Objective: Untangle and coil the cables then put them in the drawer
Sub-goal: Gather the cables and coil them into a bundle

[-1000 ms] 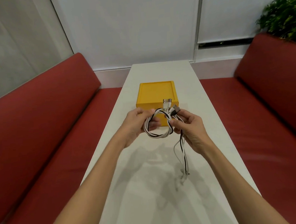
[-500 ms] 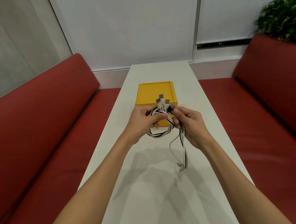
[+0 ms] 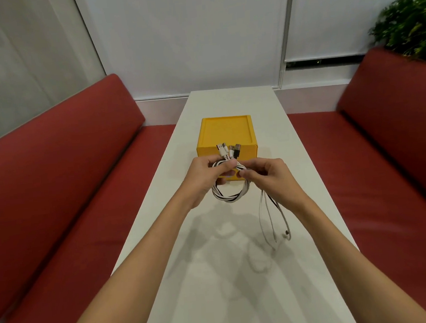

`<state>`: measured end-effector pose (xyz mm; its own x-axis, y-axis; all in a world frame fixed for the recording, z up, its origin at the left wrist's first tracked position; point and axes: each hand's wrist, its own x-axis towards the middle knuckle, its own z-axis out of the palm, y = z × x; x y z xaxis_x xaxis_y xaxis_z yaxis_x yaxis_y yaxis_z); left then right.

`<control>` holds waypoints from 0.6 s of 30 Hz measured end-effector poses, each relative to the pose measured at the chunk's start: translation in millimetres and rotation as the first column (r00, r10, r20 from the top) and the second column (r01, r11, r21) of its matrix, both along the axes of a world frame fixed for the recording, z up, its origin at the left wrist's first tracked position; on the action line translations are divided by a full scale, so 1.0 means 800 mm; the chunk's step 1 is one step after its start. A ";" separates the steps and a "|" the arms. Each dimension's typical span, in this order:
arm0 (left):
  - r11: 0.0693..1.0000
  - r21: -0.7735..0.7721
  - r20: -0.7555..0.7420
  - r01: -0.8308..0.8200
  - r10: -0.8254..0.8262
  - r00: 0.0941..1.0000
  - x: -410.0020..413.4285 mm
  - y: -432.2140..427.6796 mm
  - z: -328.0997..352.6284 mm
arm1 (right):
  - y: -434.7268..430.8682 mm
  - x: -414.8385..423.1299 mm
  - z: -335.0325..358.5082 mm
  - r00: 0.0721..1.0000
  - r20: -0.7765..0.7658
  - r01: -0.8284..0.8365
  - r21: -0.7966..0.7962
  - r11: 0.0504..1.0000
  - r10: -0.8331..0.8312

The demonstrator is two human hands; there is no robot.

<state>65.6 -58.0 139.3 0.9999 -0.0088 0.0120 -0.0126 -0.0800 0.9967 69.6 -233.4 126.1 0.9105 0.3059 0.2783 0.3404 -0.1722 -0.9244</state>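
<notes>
Head view: even, moderately bright indoor light, with wide-angle distortion.
Soft, pale shadows of the arms [image 3: 143, 267] and the cables [image 3: 231, 199] are cast onto the white table [image 3: 230, 103] towards the viewer, so light from above is indicated. The centre is rendered sharp. The plant [image 3: 409, 24] at the upper right edge is smeared. The red benches [image 3: 55, 159] are bowed outward at the frame edges.

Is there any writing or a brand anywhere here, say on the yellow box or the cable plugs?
No text can be read.
The yellow box shows plain faces with no label.
The cable plugs are too small to show any marking.
The table and red seats bear none.
</notes>
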 end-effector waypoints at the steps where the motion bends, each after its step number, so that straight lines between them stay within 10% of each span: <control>1: 1.000 -0.014 -0.015 0.014 -0.015 1.000 0.000 0.000 0.000 | 0.000 0.000 -0.001 1.000 0.004 0.001 -0.023 1.000 -0.001; 18: 0.998 -0.057 -0.072 -0.030 0.026 0.997 -0.003 -0.016 -0.001 | 0.001 -0.001 -0.007 0.998 0.053 0.046 -0.234 0.971 -0.034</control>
